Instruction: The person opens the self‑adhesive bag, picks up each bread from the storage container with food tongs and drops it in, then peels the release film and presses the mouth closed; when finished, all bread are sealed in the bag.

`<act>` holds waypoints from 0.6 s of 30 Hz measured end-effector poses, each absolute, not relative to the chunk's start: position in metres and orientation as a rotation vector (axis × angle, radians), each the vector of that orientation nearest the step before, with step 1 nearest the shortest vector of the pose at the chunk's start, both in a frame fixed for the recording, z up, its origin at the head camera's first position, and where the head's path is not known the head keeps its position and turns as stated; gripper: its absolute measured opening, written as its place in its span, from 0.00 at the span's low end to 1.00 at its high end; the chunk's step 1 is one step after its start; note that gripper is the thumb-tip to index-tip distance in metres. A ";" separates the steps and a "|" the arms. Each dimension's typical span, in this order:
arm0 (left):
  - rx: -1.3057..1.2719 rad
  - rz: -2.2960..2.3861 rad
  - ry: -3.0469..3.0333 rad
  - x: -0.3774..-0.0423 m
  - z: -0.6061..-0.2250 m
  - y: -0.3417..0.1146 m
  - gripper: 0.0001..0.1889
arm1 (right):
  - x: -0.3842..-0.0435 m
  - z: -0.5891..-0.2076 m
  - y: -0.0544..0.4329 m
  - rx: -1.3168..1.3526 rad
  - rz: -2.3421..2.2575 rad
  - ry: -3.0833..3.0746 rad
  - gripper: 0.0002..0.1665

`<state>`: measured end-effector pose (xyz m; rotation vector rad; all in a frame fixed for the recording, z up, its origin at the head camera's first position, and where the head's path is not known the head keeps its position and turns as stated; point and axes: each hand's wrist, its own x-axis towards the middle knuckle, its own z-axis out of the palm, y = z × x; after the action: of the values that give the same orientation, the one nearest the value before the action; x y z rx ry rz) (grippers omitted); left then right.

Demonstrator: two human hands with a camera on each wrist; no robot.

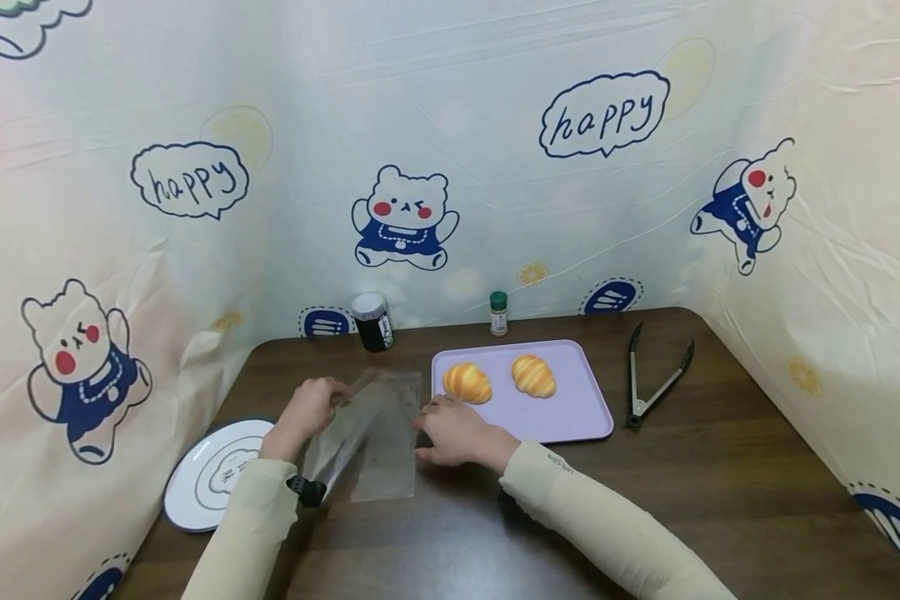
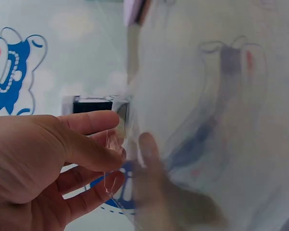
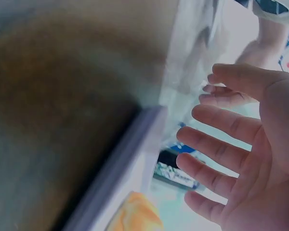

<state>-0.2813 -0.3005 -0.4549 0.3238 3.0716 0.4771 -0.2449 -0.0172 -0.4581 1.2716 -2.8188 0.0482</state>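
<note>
The left hand (image 1: 309,414) has its thumb and fingers together, pinching the edge of a clear bag (image 1: 390,454). The bag goes from that pinch toward the right hand (image 1: 457,431), so it sits between the two hands, over the table (image 1: 420,554). The right hand holds nothing. Its fingers are apart and straight, close to the other side of the bag. I cannot tell if they touch it.

Just past the right hand is a purple tray (image 1: 573,408). It has two buns on it. The left bun (image 1: 467,382) is near the right hand's fingers, and the right bun (image 1: 533,377) is farther from them. The tongs (image 1: 645,407) lie well to the right of the right hand, with their arms spread. A white plate (image 1: 183,497) is left of the left hand, partly behind the sleeve (image 1: 243,529). Beyond the left hand stands a dark jar (image 1: 375,329). A little bottle (image 1: 498,314) with a green cap stands beyond the right hand, behind the tray.
</note>
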 end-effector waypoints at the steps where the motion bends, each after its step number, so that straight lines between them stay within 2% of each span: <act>1: 0.325 0.491 3.075 -0.281 -0.453 -0.301 0.21 | -0.246 -0.455 -0.015 1.266 0.077 -2.823 0.24; 12: 0.369 0.730 3.091 -0.270 -0.429 -0.297 0.25 | -0.256 -0.430 0.015 1.193 0.426 -2.853 0.22; 18: 0.440 0.828 3.108 -0.261 -0.415 -0.293 0.24 | -0.261 -0.422 0.030 1.095 0.518 -2.895 0.23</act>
<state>-0.2608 -0.2928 -0.4155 0.4398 3.1084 0.8283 -0.2609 0.0304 -0.4223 1.0948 -2.8951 0.5183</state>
